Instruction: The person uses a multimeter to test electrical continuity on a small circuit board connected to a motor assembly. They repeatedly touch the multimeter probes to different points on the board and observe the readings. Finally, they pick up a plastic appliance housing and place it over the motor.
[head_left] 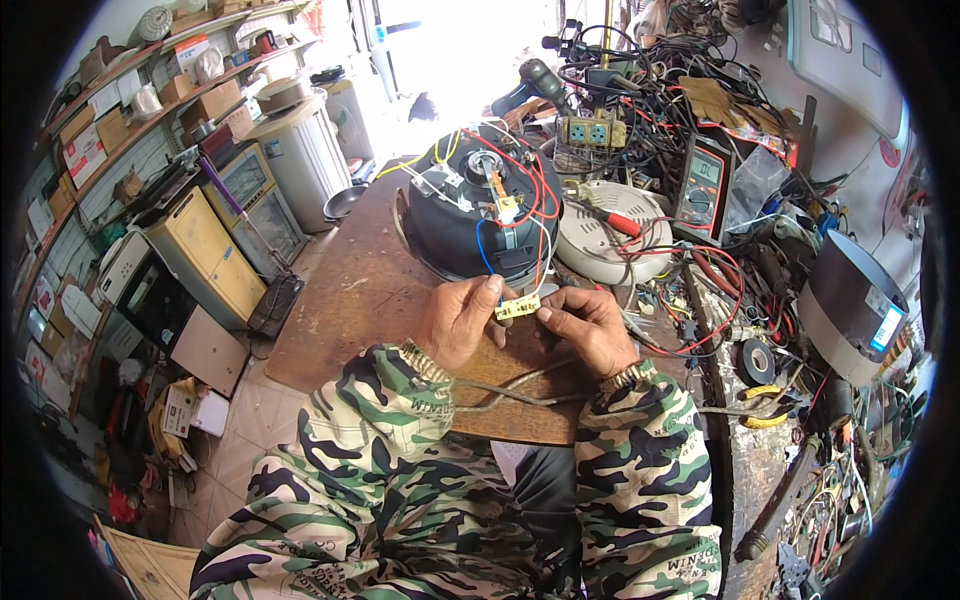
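A small pale-yellow circuit board (518,306) with blue and white wires is held between my left hand (460,318) and my right hand (590,325), thumbs and fingers pinched on its two ends. Just beyond it, a black round appliance body (465,240) shows its underside, with red, yellow and white wires and metal fittings in its middle. A round pale plate with slots (585,245) lies to its right, crossed by a red-handled probe (624,224). A grey-brown cord (510,395) runs across the table between my forearms.
The worn wooden table (330,330) carries tangled cables (620,60), a multimeter (705,185), a power socket (590,130), black tape (755,362) and loose tools at the right. A dark cylinder (840,300) stands at the far right. Cabinets (190,260) and loaded shelves (110,140) line the left.
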